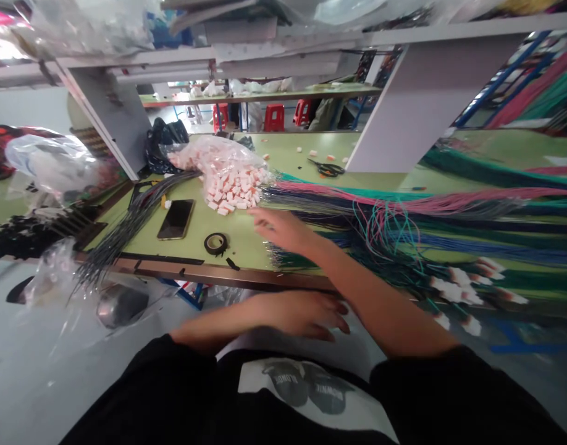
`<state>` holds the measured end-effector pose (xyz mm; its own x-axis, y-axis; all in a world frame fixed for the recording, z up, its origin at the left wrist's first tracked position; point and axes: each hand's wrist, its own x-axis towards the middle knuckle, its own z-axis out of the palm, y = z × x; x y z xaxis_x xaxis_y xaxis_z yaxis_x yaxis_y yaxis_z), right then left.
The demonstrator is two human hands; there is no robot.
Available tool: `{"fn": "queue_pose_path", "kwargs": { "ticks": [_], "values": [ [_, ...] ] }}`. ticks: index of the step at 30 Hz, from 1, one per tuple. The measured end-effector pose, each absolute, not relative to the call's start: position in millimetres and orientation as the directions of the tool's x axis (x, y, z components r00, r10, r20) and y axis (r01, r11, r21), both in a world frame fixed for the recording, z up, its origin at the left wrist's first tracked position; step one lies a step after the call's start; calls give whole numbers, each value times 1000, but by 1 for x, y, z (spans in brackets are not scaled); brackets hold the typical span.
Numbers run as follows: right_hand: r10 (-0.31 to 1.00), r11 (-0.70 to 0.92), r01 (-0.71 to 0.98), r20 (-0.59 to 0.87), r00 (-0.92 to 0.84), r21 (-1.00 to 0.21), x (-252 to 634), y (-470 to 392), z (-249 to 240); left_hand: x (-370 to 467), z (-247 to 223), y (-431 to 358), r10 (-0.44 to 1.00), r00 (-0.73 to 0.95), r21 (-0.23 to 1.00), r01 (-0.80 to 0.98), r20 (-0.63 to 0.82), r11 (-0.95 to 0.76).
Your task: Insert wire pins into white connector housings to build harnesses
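Note:
My right hand (283, 230) reaches over the green table beside a heap of small white-and-orange connector housings (235, 188). Its fingers point left, loosely apart and slightly blurred, and nothing shows in them. The housings spill from a clear plastic bag (214, 151). My left hand (306, 314) hovers near my lap, below the table's front edge, fingers spread and without anything visible in them. Bundles of pink wires (330, 190), dark wires (306, 216) and blue wires (487, 247) run rightward, their ends close to my right hand.
Left of the heap lie a phone (176, 219), a roll of black tape (215, 243) and a bundle of grey wires (130, 219). Black-handled scissors (327, 167) rest farther back. Wires with white connectors (459, 287) hang at the front right. A white upright panel (417, 105) supports the shelf.

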<state>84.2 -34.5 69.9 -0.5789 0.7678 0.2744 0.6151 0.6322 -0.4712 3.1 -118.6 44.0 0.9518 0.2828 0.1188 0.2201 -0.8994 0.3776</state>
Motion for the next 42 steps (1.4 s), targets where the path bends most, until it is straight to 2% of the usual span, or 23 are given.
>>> {"fn": "queue_pose_path", "kwargs": {
  "ticks": [1, 2, 3, 4, 5, 7, 8, 11, 14, 17, 21, 23, 25, 27, 29, 31, 33, 37, 42],
  "values": [
    [808, 588, 651, 309, -502, -481, 109, -40, 72, -8, 51, -109, 294, 947, 480, 200, 130, -854],
    [841, 541, 684, 339, -422, -490, 134, -46, 71, -18, 57, -95, 444, 884, 538, 307, 144, -785],
    [871, 483, 718, 361, -335, -501, 156, -53, 66, -27, 63, -77, 636, 757, 543, 477, 145, -691],
    [904, 392, 751, 375, -207, -531, 175, -60, 58, -34, 66, -57, 794, 587, 514, 638, 157, -573],
    [923, 327, 772, 358, -138, -546, 190, -67, 48, -39, 67, -34, 855, 485, 492, 708, 182, -506],
    [938, 297, 806, 315, -145, -512, 207, -79, 25, -45, 61, 9, 942, 286, 402, 853, 176, -334],
    [934, 323, 822, 300, -196, -469, 209, -84, 15, -46, 55, 27, 958, 254, 331, 900, 135, -285],
    [899, 414, 859, 280, -336, -299, 201, -93, -5, -46, 36, 60, 958, 275, 285, 914, 87, -288],
    [900, 399, 899, 266, -345, -184, 189, -94, -9, -46, 25, 67, 952, 296, 270, 913, 75, -305],
    [905, 382, 911, 264, -335, -155, 185, -94, -6, -49, 26, 67, 957, 277, 268, 919, 82, -288],
    [903, 386, 899, 282, -323, -206, 188, -94, -5, -57, 36, 62, 970, 194, 299, 926, 146, -231],
    [907, 378, 895, 290, -306, -238, 190, -94, -7, -61, 40, 54, 961, 122, 430, 875, 248, -222],
    [906, 381, 887, 297, -302, -260, 191, -93, -8, -61, 42, 43, 953, 44, 669, 702, 300, -243],
    [892, 418, 870, 302, -337, -263, 190, -92, -8, -58, 43, 28, 975, 17, 899, 384, 223, -213],
    [873, 458, 855, 305, -381, -242, 185, -92, -7, -52, 44, 13, 994, 79, 997, 29, 71, -74],
    [863, 478, 850, 297, -408, -221, 179, -92, -4, -45, 45, 2, 979, 197, 971, -214, -60, 103],
    [866, 480, 851, 273, -420, -213, 172, -91, -1, -38, 45, -4, 940, 303, 914, -314, -158, 255],
    [860, 502, 851, 188, -474, -153, 162, -87, 5, -31, 43, -3, 869, 398, 832, -341, -294, 438],
    [853, 519, 850, 117, -508, -89, 154, -85, 11, -29, 34, 4, 838, 444, 817, -322, -317, 479]
  ]
}}
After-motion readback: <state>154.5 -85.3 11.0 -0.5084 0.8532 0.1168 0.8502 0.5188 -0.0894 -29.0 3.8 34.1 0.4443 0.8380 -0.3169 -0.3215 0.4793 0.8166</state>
